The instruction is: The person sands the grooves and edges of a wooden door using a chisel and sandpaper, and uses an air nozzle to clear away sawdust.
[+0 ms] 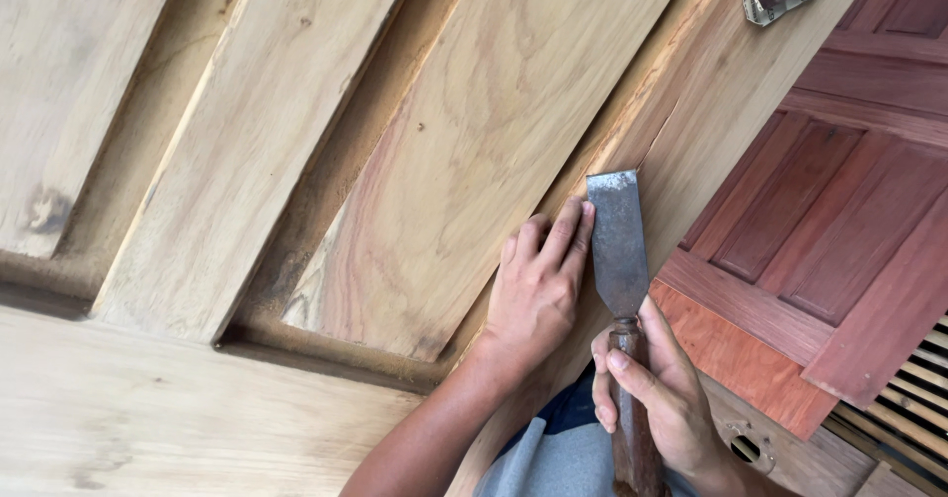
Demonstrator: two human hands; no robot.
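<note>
Chisel [618,250] lying flat along the door stile, blade pointing away from both hands.

Right hand [660,388] wrapped around the wooden handle at the near end; left hand [538,285] spread flat on the pale panelled door [474,152], fingertips [578,223] touching the blade's left side. Long axis running away from the body, cutting edge at the groove beside the raised panel, toward the door's right edge.

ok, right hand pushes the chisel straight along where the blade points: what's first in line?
The right hand holds the chisel pointing up-frame. Its edge sits at the moulded groove of the pale door panel, beside the left hand's fingertips. The groove wood comes first; blade contact is likely, depth unclear.
</note>
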